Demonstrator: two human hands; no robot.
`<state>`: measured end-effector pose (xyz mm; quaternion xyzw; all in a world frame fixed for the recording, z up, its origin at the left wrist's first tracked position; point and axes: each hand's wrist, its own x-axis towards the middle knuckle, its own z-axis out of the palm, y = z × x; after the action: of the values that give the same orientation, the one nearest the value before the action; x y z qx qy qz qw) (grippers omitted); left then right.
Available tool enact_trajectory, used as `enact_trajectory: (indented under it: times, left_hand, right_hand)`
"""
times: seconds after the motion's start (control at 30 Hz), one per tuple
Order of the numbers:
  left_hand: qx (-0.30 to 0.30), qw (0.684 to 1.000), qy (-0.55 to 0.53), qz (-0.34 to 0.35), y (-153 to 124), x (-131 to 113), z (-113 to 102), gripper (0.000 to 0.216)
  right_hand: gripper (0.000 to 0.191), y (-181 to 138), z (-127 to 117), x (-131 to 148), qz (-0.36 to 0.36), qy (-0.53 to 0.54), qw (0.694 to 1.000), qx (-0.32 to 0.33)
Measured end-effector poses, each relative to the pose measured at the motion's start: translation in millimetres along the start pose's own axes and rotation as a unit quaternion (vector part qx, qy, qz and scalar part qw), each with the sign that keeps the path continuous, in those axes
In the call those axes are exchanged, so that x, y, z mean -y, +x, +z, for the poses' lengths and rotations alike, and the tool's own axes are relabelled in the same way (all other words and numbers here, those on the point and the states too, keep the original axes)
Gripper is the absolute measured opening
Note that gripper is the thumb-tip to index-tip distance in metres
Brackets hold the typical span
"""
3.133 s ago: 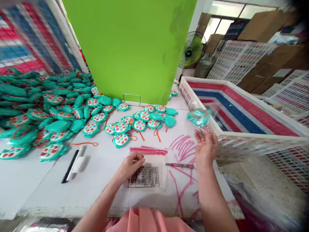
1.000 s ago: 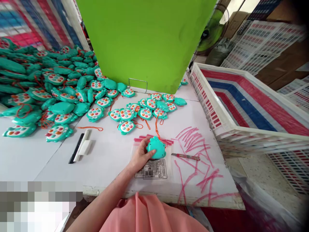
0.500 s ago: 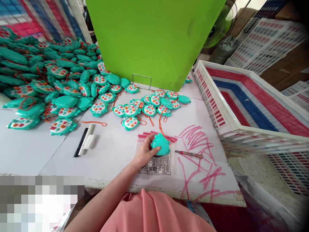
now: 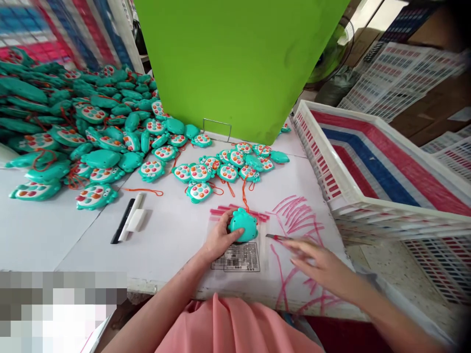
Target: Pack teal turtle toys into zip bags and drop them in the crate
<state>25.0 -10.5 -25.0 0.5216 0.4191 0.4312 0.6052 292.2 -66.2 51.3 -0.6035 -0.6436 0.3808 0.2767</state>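
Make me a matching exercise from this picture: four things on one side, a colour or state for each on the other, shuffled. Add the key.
Column one
1. Left hand
2. Right hand
3. White crate
4. Tall board

Column two
A. Lined with striped sheeting
B. Green
C. Fingers at the cutter knife
D. Gripping a turquoise toy

Right pairs: 1-D, 2-C, 3-A, 4-B.
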Motion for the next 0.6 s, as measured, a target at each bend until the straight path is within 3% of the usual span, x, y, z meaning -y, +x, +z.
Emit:
enact_trajectory:
  times: [0.13, 0.3, 0.5, 0.6]
  left_hand:
    - [0.012, 1.0, -0.003, -0.001, -1, -2, 0, 0.062]
    - [0.011, 1.0, -0.012, 0.006, -2, -2, 0, 0.061]
    - [-0.006, 1.0, 0.017, 0.006, -2, 4, 1, 0.063]
    - [-0.01, 1.0, -0.005, -0.003, -1, 5, 0, 0.062]
  right_hand:
    - [0.049, 54, 45, 18, -0.049, 0.103, 0.993, 0.03]
    - [0.046, 86, 96, 23, -0.067, 0.158, 0.984, 0.039]
    - [0.025, 93, 114, 24, -0.033, 0.141, 0.984, -0.102]
    - [0.027, 94, 108, 22, -0.049, 0.151, 0.986, -0.055]
